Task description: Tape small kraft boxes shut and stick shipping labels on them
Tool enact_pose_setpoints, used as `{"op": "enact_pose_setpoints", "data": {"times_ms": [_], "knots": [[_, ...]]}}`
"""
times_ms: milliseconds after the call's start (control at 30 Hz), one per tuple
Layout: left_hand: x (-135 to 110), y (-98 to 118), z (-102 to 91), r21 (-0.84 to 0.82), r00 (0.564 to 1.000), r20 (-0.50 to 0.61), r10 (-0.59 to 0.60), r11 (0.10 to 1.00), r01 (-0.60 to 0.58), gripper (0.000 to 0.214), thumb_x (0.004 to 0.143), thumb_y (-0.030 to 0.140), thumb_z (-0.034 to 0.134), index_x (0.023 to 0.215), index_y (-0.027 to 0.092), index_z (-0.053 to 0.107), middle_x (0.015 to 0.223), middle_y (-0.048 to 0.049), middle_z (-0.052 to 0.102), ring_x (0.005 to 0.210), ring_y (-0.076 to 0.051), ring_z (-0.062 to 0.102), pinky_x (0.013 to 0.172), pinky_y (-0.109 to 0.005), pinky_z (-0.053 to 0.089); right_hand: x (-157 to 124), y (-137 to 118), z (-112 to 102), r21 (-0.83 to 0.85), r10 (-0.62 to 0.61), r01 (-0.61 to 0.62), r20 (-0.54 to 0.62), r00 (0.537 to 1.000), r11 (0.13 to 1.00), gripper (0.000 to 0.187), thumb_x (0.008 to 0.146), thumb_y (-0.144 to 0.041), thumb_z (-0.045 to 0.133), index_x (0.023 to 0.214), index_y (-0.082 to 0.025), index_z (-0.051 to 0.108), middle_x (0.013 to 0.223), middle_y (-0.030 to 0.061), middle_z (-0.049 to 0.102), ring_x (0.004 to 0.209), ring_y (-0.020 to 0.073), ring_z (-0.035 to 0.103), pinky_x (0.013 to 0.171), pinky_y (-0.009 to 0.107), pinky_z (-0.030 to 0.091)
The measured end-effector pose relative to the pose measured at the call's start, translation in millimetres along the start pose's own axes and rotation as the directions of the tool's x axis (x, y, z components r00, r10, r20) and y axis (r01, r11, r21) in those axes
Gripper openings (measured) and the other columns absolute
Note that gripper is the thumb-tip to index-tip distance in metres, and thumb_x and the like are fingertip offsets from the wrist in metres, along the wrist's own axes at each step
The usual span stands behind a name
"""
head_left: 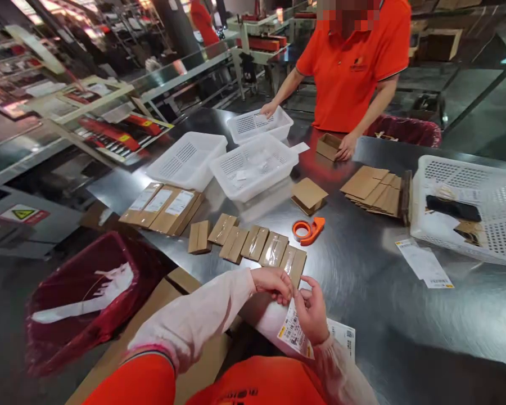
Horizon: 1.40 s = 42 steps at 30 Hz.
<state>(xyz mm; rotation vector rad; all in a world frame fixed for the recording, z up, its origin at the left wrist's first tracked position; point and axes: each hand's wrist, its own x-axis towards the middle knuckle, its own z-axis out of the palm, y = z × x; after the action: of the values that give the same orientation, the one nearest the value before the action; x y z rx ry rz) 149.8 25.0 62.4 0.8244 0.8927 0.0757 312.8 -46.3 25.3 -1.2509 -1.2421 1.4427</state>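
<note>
Pinched label (pixel 296 333) w/ L fingers (pixel 285 288) & R fingers (pixel 316 287) at its far end, near side of tape dispenser (pixel 317 229). Seemed mid-peel; prob. called next for freeing it, then pressing onto one of sealed boxes (pixel 274 250), L of dispenser.

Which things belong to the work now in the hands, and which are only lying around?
Likely in the work:
printed label, at the fingertips of the left hand and right hand
small taped boxes, beside the hands
orange tape dispenser, set down near the boxes

Likely just around:
maroon-lined bin
far-right white basket, untouched
</note>
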Motion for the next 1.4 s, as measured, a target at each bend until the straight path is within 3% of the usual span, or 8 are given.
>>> {"op": "enact_pose_setpoints", "data": {"times_ms": [767, 867, 933, 1000, 1067, 1133, 1267, 1400], "knots": [[-168, -128, -79.5, -0.329, 0.986, -0.103, 0.129, 0.931, -0.156, 0.004, 0.056, 0.015, 0.071, 0.059, 0.013, 0.069, 0.051, -0.0009, 0.063, 0.047, -0.01, 0.051, 0.05, -0.022, 0.036, -33, -17, 202, -0.187, -0.222, 0.282, 0.285, 0.932, 0.941, 0.028, 0.094, -0.039, 0.048, 0.115, -0.02, 0.047, 0.048, -0.01, 0.048, 0.041, 0.0109, 0.043, 0.044, 0.024, 0.036], [-179, -141, -79.8, -0.393, 0.977, -0.109, 0.184, 0.895, -0.212, 0.008, 0.056, 0.02, 0.071, 0.058, 0.014, 0.066, 0.049, 0.0008, 0.059, 0.049, -0.01, 0.049, 0.052, -0.022, 0.037, -21, -6, 182, -0.278, -0.249, 0.313, 0.24, 0.938, 0.908, 0.037, 0.092, -0.045, 0.047, 0.119, -0.02, 0.05, 0.069, -0.0009, 0.063, 0.061, 0.0157, 0.059, 0.061, 0.031, 0.05], [-188, -152, -81.5, -0.43, 0.958, -0.11, 0.263, 0.857, -0.285, 0.012, 0.055, 0.023, 0.071, 0.057, 0.013, 0.066, 0.049, 0.0003, 0.058, 0.049, -0.01, 0.048, 0.051, -0.023, 0.036, -5, 6, 135, -0.481, -0.245, 0.262, 0.1, 0.964, 0.837, 0.051, 0.089, -0.056, 0.042, 0.12, -0.018, 0.054, 0.101, 0.011, 0.069, 0.093, 0.0246, 0.064, 0.085, 0.043, 0.051], [-197, -165, -86.1, -0.457, 0.928, -0.102, 0.36, 0.811, -0.365, 0.016, 0.053, 0.025, 0.073, 0.058, 0.011, 0.067, 0.051, -0.0021, 0.059, 0.048, -0.01, 0.048, 0.049, -0.023, 0.034, 5, 22, 73, -0.738, -0.226, 0.023, -0.176, 0.958, 0.675, 0.07, 0.084, -0.068, 0.032, 0.118, -0.014, 0.06, 0.12, 0.0213, 0.062, 0.115, 0.0352, 0.056, 0.098, 0.055, 0.042], [-202, -176, -91.8, -0.472, 0.904, -0.07, 0.423, 0.784, -0.403, 0.019, 0.052, 0.026, 0.074, 0.059, 0.009, 0.068, 0.052, -0.0038, 0.061, 0.046, -0.01, 0.048, 0.047, -0.023, 0.032, -5, 45, 21, -0.801, -0.174, -0.31, -0.45, 0.876, 0.512, 0.08, 0.084, -0.069, 0.024, 0.131, -0.011, 0.055, 0.14, 0.0276, 0.046, 0.131, 0.0416, 0.041, 0.101, 0.064, 0.035], [-200, -182, -94.8, -0.471, 0.902, -0.019, 0.432, 0.792, -0.389, 0.019, 0.052, 0.026, 0.074, 0.059, 0.009, 0.069, 0.05, -0.0034, 0.06, 0.044, -0.01, 0.047, 0.045, -0.022, 0.031, -35, 73, 3, -0.765, -0.041, -0.532, -0.584, 0.811, 0.363, 0.077, 0.086, -0.064, 0.022, 0.134, -0.013, 0.054, 0.145, 0.0271, 0.042, 0.137, 0.0461, 0.033, 0.099, 0.071, 0.03], [-178, -172, -86.0, -0.461, 0.909, 0.123, 0.398, 0.834, -0.303, 0.017, 0.052, 0.024, 0.074, 0.058, 0.009, 0.068, 0.047, -0.0026, 0.056, 0.041, -0.009, 0.045, 0.043, -0.021, 0.027, -114, 109, 54, -0.939, 0.141, -0.262, -0.236, 0.962, 0.221, 0.043, 0.081, -0.049, 0.05, 0.109, -0.025, 0.073, 0.14, 0.0165, 0.053, 0.135, 0.0447, 0.038, 0.098, 0.063, 0.039], [-138, -151, -59.3, -0.519, 0.91, 0.298, 0.29, 0.849, -0.1, 0.015, 0.055, 0.019, 0.072, 0.065, 0.009, 0.068, 0.046, -0.0018, 0.055, 0.04, -0.009, 0.04, 0.04, -0.02, 0.022, -139, 58, 96, -0.882, 0.287, 0.024, 0.179, 0.941, 0.471, 0.034, 0.088, -0.036, 0.05, 0.068, -0.025, 0.075, 0.089, 0.0109, 0.073, 0.089, 0.029, 0.069, 0.075, 0.042, 0.056]]}}
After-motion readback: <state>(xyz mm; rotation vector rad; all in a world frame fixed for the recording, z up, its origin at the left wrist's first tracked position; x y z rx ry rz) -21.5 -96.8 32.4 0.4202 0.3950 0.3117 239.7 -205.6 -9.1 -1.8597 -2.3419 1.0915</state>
